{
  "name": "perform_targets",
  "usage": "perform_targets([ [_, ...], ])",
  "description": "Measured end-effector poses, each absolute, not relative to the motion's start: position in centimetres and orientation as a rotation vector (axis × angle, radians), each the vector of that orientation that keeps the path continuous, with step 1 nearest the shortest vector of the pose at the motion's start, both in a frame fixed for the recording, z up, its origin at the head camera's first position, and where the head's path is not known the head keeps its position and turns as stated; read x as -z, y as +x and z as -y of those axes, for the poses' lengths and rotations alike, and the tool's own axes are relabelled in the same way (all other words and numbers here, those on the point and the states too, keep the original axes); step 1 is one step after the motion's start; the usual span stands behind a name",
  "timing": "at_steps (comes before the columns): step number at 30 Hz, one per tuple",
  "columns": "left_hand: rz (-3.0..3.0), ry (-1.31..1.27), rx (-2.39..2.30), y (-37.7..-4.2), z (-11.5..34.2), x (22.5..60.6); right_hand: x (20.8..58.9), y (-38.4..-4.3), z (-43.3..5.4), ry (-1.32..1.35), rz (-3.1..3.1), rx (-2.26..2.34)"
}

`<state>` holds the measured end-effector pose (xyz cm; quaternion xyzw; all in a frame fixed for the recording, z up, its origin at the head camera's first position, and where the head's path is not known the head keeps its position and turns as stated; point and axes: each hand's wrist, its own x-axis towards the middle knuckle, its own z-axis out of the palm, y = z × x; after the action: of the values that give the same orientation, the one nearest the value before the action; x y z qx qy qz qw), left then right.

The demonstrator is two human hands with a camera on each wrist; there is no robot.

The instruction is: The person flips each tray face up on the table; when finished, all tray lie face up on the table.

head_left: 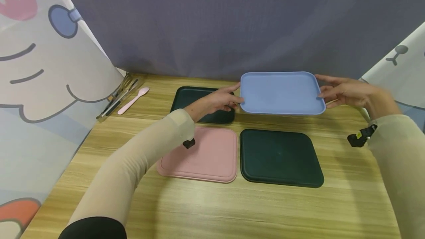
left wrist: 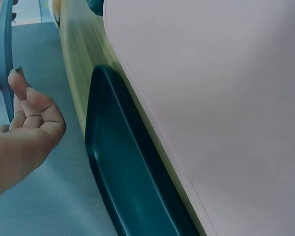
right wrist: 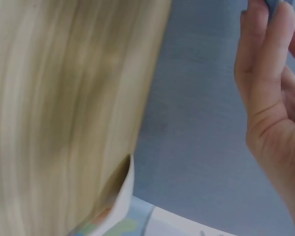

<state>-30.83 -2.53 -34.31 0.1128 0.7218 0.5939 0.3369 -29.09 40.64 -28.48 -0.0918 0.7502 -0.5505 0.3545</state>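
A light blue rectangular tray (head_left: 282, 93) is held up above the back right of the table between both hands. My left hand (head_left: 223, 100) pinches its left edge, thumb on the near side; the left wrist view shows the hand (left wrist: 32, 110) gripping the tray (left wrist: 4, 59) edge-on. At the opposite short edge, my right hand (head_left: 348, 91) grips with spread fingers, and in the right wrist view that hand (right wrist: 275, 78) holds a sliver of the rim. Below lie a dark green tray (head_left: 280, 158), a pink tray (head_left: 202, 154) and, partly behind my left arm, another dark green tray (head_left: 186, 99).
On the wooden table (head_left: 206, 209), a pink spoon (head_left: 133, 100) and metal tongs (head_left: 116, 100) lie at the back left. A grey-blue curtain (head_left: 212, 25) hangs right behind the table. Cartoon-printed sheets (head_left: 43, 73) border the left and right sides.
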Motion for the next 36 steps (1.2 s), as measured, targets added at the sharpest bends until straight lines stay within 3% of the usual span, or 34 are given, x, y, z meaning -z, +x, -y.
perform_targets([
  [17, -1.959, 0.355, -1.336, -31.6, 2.5, 34.5, 31.1, -28.7, -40.5, -0.095, -2.045, 1.396],
  [25, -1.985, 0.362, -1.235, -31.7, 2.4, 34.6, 32.4, -28.7, -40.2, -0.171, -1.958, 1.363],
  [36, -2.011, 0.383, -1.152, -31.8, 2.1, 35.0, 34.3, -29.3, -39.3, 0.024, -2.108, 1.19],
])
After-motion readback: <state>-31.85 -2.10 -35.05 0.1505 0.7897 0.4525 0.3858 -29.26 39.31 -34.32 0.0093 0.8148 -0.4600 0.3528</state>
